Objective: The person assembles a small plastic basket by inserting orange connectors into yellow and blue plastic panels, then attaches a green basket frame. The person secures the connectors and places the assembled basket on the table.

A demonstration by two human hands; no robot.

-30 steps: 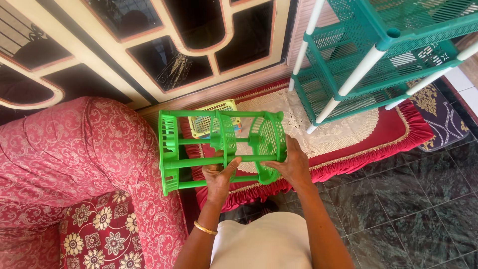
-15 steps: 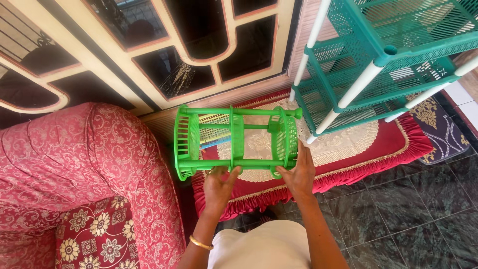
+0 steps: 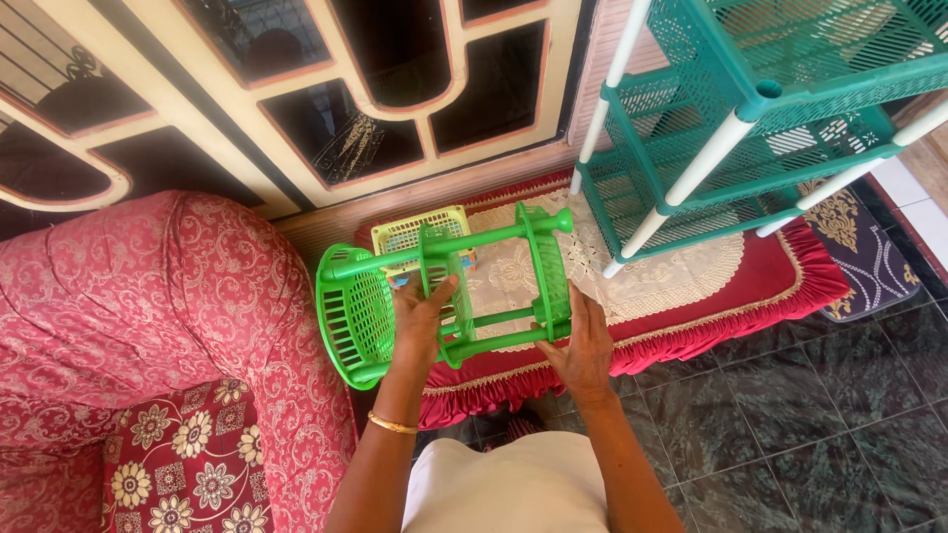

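Note:
I hold a bright green plastic rack [image 3: 449, 286] of round slatted trays joined by posts, lying on its side in the air above the rug. My left hand [image 3: 423, 318] grips its middle tray, thumb and fingers wrapped around the rim. A gold bangle sits on that wrist. My right hand [image 3: 583, 347] is closed on the lower edge of the right-hand tray, next to the lower post. The largest round tray points left toward the sofa.
A red floral sofa [image 3: 148, 326] fills the left. A tall teal shelf rack with white posts [image 3: 750, 118] stands at upper right on a red fringed rug [image 3: 711, 296]. A small yellow-green basket [image 3: 410, 232] lies behind the held rack. Dark tiled floor [image 3: 790, 424] lies at lower right.
The green rack has been turned in my hands and shifted slightly left, its round trays now tilted toward the sofa. Both hands have kept hold, regripping on the trays.

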